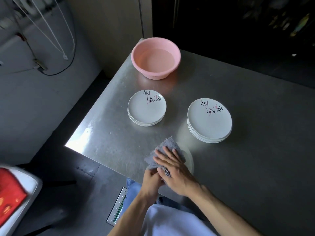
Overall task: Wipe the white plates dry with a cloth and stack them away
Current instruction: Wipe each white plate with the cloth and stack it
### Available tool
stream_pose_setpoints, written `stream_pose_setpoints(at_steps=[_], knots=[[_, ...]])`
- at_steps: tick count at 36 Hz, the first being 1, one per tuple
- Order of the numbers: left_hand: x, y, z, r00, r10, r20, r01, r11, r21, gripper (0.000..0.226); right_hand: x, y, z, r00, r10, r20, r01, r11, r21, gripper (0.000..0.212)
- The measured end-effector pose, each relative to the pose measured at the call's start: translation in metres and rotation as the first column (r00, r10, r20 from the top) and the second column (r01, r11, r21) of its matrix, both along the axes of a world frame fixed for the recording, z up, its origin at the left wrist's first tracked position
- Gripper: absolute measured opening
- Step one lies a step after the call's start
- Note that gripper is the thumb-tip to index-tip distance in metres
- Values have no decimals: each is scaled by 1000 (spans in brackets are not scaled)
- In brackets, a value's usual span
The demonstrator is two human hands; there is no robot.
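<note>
A white plate (189, 159) lies near the front edge of the steel table (255, 150), mostly covered by a grey cloth (167, 147). My right hand (173, 169) presses flat on the cloth over the plate, fingers straight. My left hand (151, 178) grips the plate's near edge, with the cloth bunched there. Two stacks of white plates with black and pink markings stand behind: a smaller stack at centre left (146, 108) and a larger stack at right (209, 120).
A pink basin (156, 57) holding water sits at the table's far left corner. The table's left edge drops to a dark floor. A white and red object (13, 193) is at lower left. Cables hang on the wall at upper left.
</note>
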State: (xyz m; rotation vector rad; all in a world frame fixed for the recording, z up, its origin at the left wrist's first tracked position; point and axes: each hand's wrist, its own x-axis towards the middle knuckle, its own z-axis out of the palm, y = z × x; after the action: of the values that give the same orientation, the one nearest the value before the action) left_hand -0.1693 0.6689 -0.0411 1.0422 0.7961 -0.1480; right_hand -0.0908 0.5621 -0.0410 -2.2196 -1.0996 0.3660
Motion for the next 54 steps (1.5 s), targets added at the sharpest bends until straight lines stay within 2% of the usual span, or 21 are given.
stream_pose_setpoints(at_steps=[2, 4, 7, 9, 12, 15, 18, 20, 22, 24, 26, 28, 30, 32, 37, 40, 44, 46, 48, 52, 54], knots=[[-2, 1, 0, 1000, 17, 8, -17, 1000, -22, 17, 7, -8, -5, 1000, -16, 18, 16, 1000, 10, 44], [-2, 2, 3, 1000, 20, 15, -19, 999, -45, 20, 16, -11, -7, 961, -266, -76, 264, 964, -46, 45], [-1, 5, 5, 1000, 5, 15, -4, 999, -51, 19, 24, -9, -3, 752, -614, -240, 581, 789, -200, 46], [1, 5, 5, 1000, -6, 17, 7, 999, -46, 19, 19, -8, -1, 794, -561, -235, 534, 828, -170, 49], [0, 3, 3, 1000, -15, 11, 15, 1000, -11, 17, 3, -9, 3, 975, -205, -82, 199, 977, -73, 50], [-2, 2, -1, 1000, 3, 17, -3, 1000, -13, 23, -3, -11, 5, 998, 36, 44, -35, 999, -25, 48], [-1, -1, 0, 997, 73, 31, -69, 991, -111, 19, 5, -9, -2, 963, -269, 17, 270, 962, -48, 44], [1, -4, -2, 990, 140, 12, -136, 974, -183, 25, 17, -4, -5, 799, -594, -91, 570, 797, -197, 44], [3, -4, -5, 988, 155, -5, -153, 967, -205, 13, 28, 2, -4, 647, -742, -175, 698, 669, -257, 40], [7, -1, -5, 990, 144, -13, -144, 973, -181, 14, 30, 9, 0, 639, -747, -184, 714, 665, -219, 38], [11, 2, -3, 993, 117, 0, -116, 980, -160, 24, 23, 15, 4, 733, -652, -193, 634, 758, -154, 41], [15, 2, 1, 998, 55, 18, -52, 992, -118, 31, 9, 17, 7, 884, -425, -194, 426, 904, -36, 45], [15, 2, 1, 999, 29, 23, -28, 999, -38, 21, 4, 10, 6, 979, -186, -80, 189, 981, 36, 46], [14, 4, -1, 999, 32, 2, -32, 999, 3, 16, 12, 1, -2, 989, -150, 13, 150, 989, 9, 45], [16, 10, 4, 998, -41, 53, 42, 999, -14, 26, 35, -2, -5, 778, -608, -160, 591, 794, -143, 42], [18, 9, 5, 998, -51, 25, 51, 999, 1, 24, 21, -5, -1, 894, -411, -181, 405, 912, -69, 48], [17, 12, -1, 997, -75, 7, 75, 997, 20, 28, 5, -11, 4, 999, -32, -16, 33, 999, 40, 47], [17, 12, -1, 998, -55, 33, 56, 998, -19, 23, 10, -10, 4, 995, -95, -22, 97, 993, 71, 45], [18, 8, -3, 998, -8, 66, 13, 997, -81, 27, 19, -6, 0, 943, -315, -110, 318, 948, 10, 44], [21, 5, -4, 996, 88, 22, -84, 986, -143, 18, 48, 3, 4, 627, -677, -387, 660, 724, -198, 43], [25, 8, -2, 996, 86, -13, -87, 988, -125, 19, 49, 7, 11, 693, -639, -335, 641, 758, -120, 39]])
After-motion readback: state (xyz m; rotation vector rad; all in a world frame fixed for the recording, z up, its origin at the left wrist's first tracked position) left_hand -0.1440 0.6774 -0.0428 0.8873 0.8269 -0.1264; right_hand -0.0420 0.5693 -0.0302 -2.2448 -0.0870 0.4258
